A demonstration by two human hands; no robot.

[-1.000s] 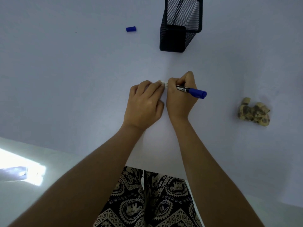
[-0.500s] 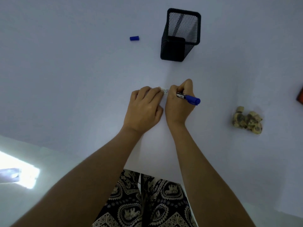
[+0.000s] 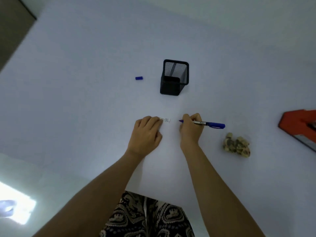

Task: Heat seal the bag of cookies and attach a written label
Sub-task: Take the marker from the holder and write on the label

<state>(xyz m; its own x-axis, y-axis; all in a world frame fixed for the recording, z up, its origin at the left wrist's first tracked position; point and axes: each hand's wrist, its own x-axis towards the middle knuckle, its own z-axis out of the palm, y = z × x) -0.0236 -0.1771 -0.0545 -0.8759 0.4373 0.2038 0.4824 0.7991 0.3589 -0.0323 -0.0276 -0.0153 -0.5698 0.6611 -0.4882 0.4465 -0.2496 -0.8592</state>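
The left hand pins the label flat with pressed fingers so it cannot slide; at three o'clock, the right hand's grip pinches the marker.

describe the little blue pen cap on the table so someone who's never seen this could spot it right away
Start at the black square mesh pen holder standing upright near the middle of the white table. Just to its left, apart from it, lies the small blue plastic pen cap. It is the only loose blue piece there; the blue marker pen is longer and held in the right hand.
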